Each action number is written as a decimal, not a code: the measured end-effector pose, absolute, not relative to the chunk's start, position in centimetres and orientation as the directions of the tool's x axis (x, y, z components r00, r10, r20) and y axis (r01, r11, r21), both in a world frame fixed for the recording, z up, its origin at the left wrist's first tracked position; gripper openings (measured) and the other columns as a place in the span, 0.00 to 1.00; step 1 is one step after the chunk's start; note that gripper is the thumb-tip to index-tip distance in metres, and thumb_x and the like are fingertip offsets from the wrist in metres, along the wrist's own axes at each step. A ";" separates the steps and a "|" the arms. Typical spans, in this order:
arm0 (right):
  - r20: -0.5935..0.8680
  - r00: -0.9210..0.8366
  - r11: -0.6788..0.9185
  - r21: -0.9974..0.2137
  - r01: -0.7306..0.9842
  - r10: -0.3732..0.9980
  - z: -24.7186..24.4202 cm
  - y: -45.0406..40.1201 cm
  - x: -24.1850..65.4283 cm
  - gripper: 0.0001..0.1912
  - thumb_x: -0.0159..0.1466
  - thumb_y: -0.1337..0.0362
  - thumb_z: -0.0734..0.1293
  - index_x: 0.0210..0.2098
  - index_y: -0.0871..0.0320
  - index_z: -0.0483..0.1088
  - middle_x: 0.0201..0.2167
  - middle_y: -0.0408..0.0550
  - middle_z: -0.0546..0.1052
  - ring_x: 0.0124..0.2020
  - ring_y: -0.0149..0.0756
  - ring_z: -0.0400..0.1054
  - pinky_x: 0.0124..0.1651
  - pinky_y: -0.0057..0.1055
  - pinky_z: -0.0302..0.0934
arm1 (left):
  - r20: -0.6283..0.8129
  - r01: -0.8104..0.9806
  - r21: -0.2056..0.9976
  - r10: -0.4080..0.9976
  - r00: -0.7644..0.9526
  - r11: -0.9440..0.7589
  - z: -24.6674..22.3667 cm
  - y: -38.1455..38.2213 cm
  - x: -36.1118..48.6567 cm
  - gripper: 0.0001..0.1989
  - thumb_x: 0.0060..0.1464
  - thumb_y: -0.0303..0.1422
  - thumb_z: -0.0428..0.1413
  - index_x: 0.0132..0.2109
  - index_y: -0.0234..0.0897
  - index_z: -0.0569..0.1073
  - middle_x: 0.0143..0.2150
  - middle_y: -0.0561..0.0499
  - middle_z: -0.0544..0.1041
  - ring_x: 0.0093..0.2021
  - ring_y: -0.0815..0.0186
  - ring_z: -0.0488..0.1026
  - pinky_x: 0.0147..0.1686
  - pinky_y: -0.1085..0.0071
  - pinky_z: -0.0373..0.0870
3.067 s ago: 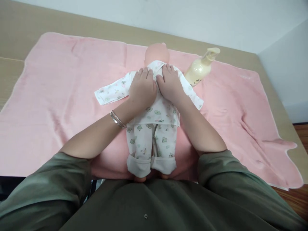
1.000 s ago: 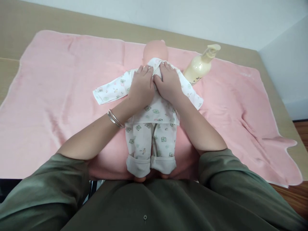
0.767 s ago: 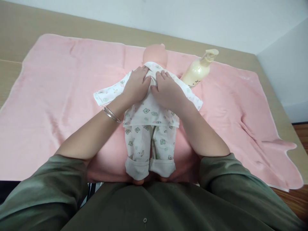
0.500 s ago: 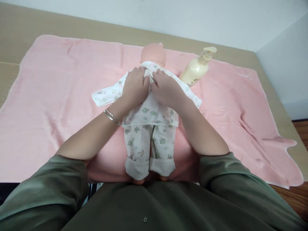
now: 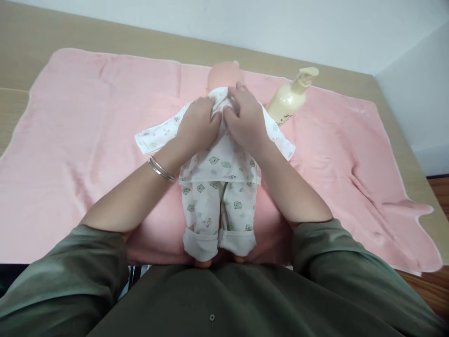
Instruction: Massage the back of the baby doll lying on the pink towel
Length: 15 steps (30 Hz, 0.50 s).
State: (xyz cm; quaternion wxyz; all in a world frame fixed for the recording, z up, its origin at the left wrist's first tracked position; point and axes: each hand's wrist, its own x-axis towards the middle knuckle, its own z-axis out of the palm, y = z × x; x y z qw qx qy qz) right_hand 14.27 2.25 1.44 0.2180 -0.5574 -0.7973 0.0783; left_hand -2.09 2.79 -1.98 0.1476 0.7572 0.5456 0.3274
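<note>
A baby doll lies on the blanket with its bald head point(image 5: 224, 74) away from me and its feet at the near edge. It wears a white printed baby shirt point(image 5: 224, 164) with long sleeves spread out, and matching trousers point(image 5: 199, 210) with turned-up cuffs. My left hand point(image 5: 199, 122) is on the upper left of the shirt, fingers curled on folds of cloth near the neckline. At the right of the collar is my right hand point(image 5: 248, 114), its fingers bent and its thumb apart from them. Their fingertips are partly hidden.
Beside the doll's right-hand sleeve lies a cream pump bottle point(image 5: 287, 100), tilted. A pink blanket point(image 5: 105, 121) with creases covers much of the wooden table point(image 5: 115, 40). A white wall point(image 5: 245, 23) stands behind the table.
My right hand has moved up to the collar, its thumb and fingers now wider apart. My left hand stays almost in place on the shirt.
</note>
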 end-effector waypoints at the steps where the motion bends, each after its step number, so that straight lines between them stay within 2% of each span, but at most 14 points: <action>1: 0.280 -0.259 0.359 -0.405 0.841 0.924 1.7 2.0 14.1 0.30 0.73 0.59 0.52 0.71 0.58 0.61 0.78 0.51 0.58 0.81 0.43 0.47 0.83 0.46 0.46 | 0.309 0.735 0.586 0.932 0.187 -0.342 -1.4 2.7 -2.2 0.18 0.68 0.45 0.44 0.52 0.48 0.76 0.54 0.44 0.82 0.62 0.47 0.75 0.66 0.44 0.72; 3: 0.281 -0.247 0.351 -0.425 0.835 0.927 1.8 1.6 13.7 0.29 0.71 0.60 0.54 0.69 0.58 0.64 0.79 0.51 0.57 0.81 0.45 0.46 0.83 0.47 0.44 | 0.277 0.753 0.579 0.945 0.177 -0.311 -0.4 2.5 -2.3 0.14 0.66 0.42 0.47 0.45 0.47 0.76 0.49 0.44 0.83 0.55 0.47 0.77 0.61 0.45 0.74; 7: 0.152 -0.293 0.329 -0.365 0.871 0.944 1.7 1.7 13.1 0.29 0.71 0.59 0.53 0.70 0.55 0.63 0.77 0.49 0.62 0.79 0.53 0.50 0.81 0.63 0.44 | 0.302 0.779 0.542 0.938 0.170 -0.316 0.7 2.4 -2.6 0.09 0.62 0.35 0.49 0.34 0.44 0.71 0.38 0.45 0.81 0.44 0.51 0.78 0.50 0.48 0.77; 9: 0.139 -0.301 0.331 -0.358 0.873 0.943 2.1 1.6 13.2 0.29 0.72 0.59 0.53 0.70 0.53 0.63 0.76 0.49 0.62 0.79 0.51 0.51 0.81 0.60 0.46 | 0.300 0.774 0.553 0.940 0.161 -0.309 0.9 2.3 -2.6 0.10 0.61 0.34 0.50 0.31 0.44 0.67 0.34 0.47 0.78 0.41 0.54 0.77 0.47 0.48 0.76; 11: 0.159 -0.292 0.331 -0.353 0.875 0.943 2.9 1.3 13.5 0.27 0.72 0.61 0.54 0.68 0.54 0.65 0.77 0.49 0.61 0.79 0.48 0.53 0.81 0.51 0.49 | 0.272 0.766 0.578 0.952 0.144 -0.281 1.1 2.1 -2.6 0.11 0.62 0.34 0.50 0.29 0.44 0.65 0.31 0.49 0.76 0.40 0.56 0.75 0.47 0.49 0.76; 15: 0.213 -0.250 0.315 -0.372 0.873 0.944 3.6 0.7 13.5 0.29 0.73 0.61 0.54 0.72 0.55 0.60 0.79 0.47 0.56 0.80 0.44 0.50 0.81 0.42 0.50 | 0.196 0.737 0.639 0.973 0.120 -0.219 1.5 1.7 -2.4 0.11 0.63 0.38 0.49 0.32 0.45 0.69 0.28 0.51 0.73 0.42 0.57 0.71 0.52 0.47 0.74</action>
